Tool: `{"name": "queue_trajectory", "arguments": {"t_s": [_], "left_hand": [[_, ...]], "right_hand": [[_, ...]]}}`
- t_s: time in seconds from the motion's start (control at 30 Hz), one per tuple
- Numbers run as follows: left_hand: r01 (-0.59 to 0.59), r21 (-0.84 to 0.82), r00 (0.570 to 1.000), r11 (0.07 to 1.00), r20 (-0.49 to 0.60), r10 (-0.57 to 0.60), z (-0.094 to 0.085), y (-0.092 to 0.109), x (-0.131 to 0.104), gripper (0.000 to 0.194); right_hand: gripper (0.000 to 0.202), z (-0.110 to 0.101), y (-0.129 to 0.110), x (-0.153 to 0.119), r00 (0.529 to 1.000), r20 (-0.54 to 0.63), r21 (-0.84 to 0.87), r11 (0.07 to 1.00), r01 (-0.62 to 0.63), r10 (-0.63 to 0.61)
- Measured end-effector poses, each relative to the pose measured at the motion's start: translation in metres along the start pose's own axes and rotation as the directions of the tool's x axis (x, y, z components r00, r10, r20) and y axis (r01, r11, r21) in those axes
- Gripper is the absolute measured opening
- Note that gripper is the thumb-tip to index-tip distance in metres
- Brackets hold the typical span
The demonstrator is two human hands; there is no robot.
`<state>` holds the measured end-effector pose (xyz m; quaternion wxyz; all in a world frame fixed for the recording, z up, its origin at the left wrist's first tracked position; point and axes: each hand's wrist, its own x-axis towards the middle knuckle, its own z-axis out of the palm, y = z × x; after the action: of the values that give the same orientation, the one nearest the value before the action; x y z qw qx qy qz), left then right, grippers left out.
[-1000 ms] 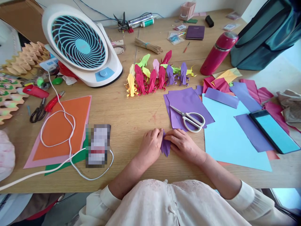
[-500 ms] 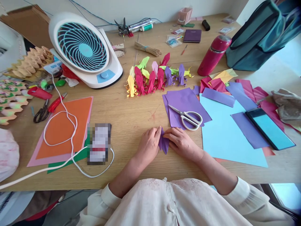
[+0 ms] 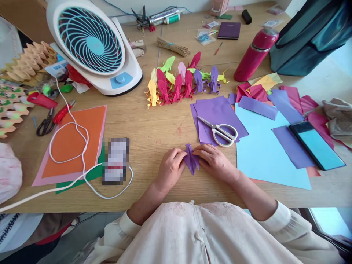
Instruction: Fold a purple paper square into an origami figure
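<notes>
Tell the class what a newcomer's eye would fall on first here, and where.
Probably the white fan at the back left of the table, then the cluster of bright paper figures to its right. Near the front edge, the left hand and right hand hold a folded purple paper between them.

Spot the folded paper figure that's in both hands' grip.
The purple figure pinched between left hand and right hand. The other folded figures, two purple ones included, sit grouped farther back, untouched.
</notes>
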<state>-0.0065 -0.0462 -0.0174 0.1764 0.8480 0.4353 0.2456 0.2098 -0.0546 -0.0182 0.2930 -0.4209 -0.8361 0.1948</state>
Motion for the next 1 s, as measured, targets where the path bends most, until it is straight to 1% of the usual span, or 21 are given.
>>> {"name": "queue_trajectory", "arguments": {"t_s": [0.17,0.33,0.4,0.47,0.5,0.57,0.6,0.63,0.67,0.7,0.73,0.77,0.8,0.93,1.0], "left_hand": [[0.033,-0.1,0.999,0.994,-0.03,-0.036,0.001,-0.003,0.001,0.024],[0.086,-0.191,0.995,0.978,-0.041,-0.096,0.002,-0.005,0.005,0.012],[0.116,-0.193,0.988,0.974,-0.081,-0.133,0.0,-0.004,0.004,0.008],[0.123,-0.15,0.978,0.981,-0.15,-0.146,-0.002,-0.003,0.0,0.015],[0.109,-0.115,0.975,0.987,-0.183,-0.129,-0.003,-0.002,-0.003,0.021],[0.025,-0.042,0.979,0.999,-0.199,-0.033,-0.006,0.001,-0.011,0.031],[-0.048,-0.018,0.982,0.999,-0.183,0.044,-0.007,0.003,-0.015,0.032],[-0.135,-0.013,0.981,0.991,-0.142,0.132,-0.007,0.006,-0.019,0.026],[-0.228,-0.022,0.969,0.973,-0.106,0.225,-0.006,0.008,-0.022,0.014],[-0.312,-0.029,0.947,0.95,-0.094,0.308,-0.005,0.01,-0.025,0.004],[-0.384,-0.027,0.921,0.923,-0.084,0.38,-0.004,0.013,-0.027,0.009],[-0.421,-0.01,0.904,0.907,-0.079,0.419,-0.003,0.015,-0.028,0.014],[-0.428,0.013,0.9,0.903,-0.084,0.428,-0.002,0.016,-0.03,0.016],[-0.315,0.086,0.938,0.945,-0.126,0.324,-0.002,0.018,-0.034,0.01],[-0.305,0.104,0.943,0.947,-0.107,0.315,-0.002,0.017,-0.036,0.014]], "right_hand": [[0.022,0.0,0.001,0.001,1.0,-0.013,0.015,1.0,-0.018,0.018],[0.02,-0.001,0.002,0.005,0.998,-0.024,0.069,0.996,-0.059,0.061],[0.017,0.0,0.002,0.006,0.996,-0.023,0.081,0.993,-0.088,0.09],[0.015,0.001,0.002,0.007,0.994,-0.028,0.068,0.992,-0.102,0.105],[0.014,0.001,0.002,0.006,0.994,-0.033,0.053,0.993,-0.105,0.107],[0.013,0.003,0.001,0.005,0.994,-0.045,0.004,0.995,-0.099,0.099],[0.013,0.003,0.0,0.003,0.994,-0.052,-0.031,0.995,-0.093,0.091],[0.014,0.004,0.0,0.002,0.995,-0.056,-0.071,0.994,-0.083,0.079],[0.015,0.004,-0.001,0.001,0.996,-0.056,-0.117,0.991,-0.069,0.063],[0.015,0.004,-0.002,-0.001,0.998,-0.051,-0.165,0.985,-0.051,0.043],[0.015,0.004,-0.003,-0.002,0.999,-0.041,-0.213,0.977,-0.027,0.019],[0.016,0.004,-0.004,-0.004,1.0,-0.026,-0.259,0.966,-0.001,-0.007],[0.016,0.004,-0.006,-0.005,1.0,-0.007,-0.305,0.952,0.027,-0.031],[0.02,0.003,-0.013,-0.008,0.993,0.074,-0.456,0.883,0.112,-0.088],[0.02,0.003,-0.017,-0.008,0.991,0.093,-0.495,0.859,0.127,-0.093]]}}
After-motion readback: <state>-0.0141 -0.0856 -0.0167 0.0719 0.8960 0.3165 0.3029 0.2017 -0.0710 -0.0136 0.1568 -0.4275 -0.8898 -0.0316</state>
